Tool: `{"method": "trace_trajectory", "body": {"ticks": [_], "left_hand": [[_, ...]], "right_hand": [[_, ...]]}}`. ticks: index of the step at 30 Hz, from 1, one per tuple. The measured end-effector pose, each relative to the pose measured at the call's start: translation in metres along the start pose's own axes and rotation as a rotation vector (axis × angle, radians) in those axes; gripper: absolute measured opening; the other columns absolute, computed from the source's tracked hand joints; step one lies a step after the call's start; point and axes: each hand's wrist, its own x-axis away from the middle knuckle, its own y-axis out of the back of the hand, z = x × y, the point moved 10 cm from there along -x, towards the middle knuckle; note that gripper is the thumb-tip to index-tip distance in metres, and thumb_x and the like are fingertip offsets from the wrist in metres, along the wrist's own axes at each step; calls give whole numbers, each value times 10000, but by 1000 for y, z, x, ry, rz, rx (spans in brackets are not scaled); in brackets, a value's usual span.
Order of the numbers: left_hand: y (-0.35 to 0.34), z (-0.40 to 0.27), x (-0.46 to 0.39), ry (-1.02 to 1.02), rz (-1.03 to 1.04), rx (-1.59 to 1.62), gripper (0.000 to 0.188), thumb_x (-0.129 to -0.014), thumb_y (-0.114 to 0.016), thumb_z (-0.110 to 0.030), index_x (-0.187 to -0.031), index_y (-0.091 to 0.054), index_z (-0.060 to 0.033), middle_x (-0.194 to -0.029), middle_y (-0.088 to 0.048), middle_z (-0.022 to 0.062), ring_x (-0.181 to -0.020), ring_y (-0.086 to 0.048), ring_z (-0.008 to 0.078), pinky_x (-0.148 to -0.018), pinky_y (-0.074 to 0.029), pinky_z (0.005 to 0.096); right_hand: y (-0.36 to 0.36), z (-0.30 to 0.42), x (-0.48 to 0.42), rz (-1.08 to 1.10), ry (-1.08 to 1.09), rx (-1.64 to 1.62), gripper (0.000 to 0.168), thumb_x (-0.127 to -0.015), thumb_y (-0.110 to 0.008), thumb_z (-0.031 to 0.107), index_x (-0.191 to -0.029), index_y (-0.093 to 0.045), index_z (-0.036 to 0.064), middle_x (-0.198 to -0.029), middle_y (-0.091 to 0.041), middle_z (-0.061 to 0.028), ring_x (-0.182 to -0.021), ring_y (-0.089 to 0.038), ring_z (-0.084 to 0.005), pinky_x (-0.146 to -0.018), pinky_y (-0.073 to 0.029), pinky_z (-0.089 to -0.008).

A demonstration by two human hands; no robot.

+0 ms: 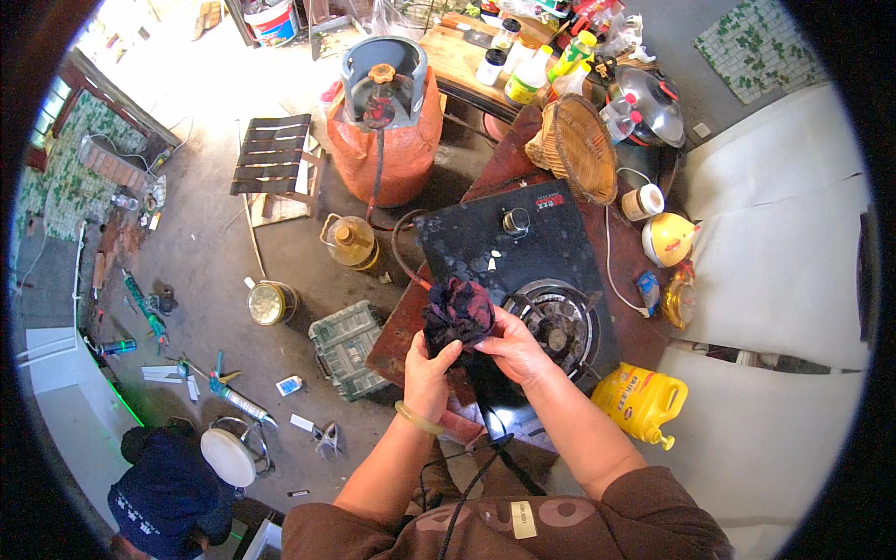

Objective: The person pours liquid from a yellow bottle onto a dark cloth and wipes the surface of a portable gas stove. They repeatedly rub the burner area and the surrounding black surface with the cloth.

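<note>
My left hand (428, 374), with a pale bangle at the wrist, grips the lower left side of a crumpled dark purple cloth (458, 311). The lower right side of that cloth is pinched in my right hand (514, 346). Both hands are over the near left part of a black gas stove (455, 241). Its round burner (556, 336) lies just right of my right hand. A small knob-like round metal part (516, 222) and small pale scraps (493, 260) are on the stove top.
An orange gas cylinder (385, 161) and an oil jug (350, 241) stand beyond the stove. A green toolbox (350, 350) lies left, a yellow jug (637, 402) right. A wicker basket (577, 147) leans behind. Another person (171, 490) is at the lower left, near a stool (229, 457).
</note>
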Motion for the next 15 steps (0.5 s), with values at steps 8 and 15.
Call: {"method": "trace_trajectory", "body": {"ticks": [8, 15], "left_hand": [[-9, 16, -4, 82, 5, 93, 326, -932, -639, -146, -1216, -548, -14, -1130, -647, 86, -1024, -623, 167, -884, -494, 313], [4, 8, 4, -296, -13, -631, 303, -908, -651, -66, -1200, -575, -27, -1141, -640, 59, -987, -625, 150, -844, -505, 291]], "right_hand": [[9, 31, -5, -187, 208, 241, 434, -814, -684, -59, -1226, -600, 51, -1120, -654, -5, -1034, -590, -109, -935, -476, -290], [13, 149, -4, -283, 528, 416, 448, -808, -651, -99, -1230, -596, 41, -1154, -647, -6, -1062, -584, -125, -995, -439, -301]]}}
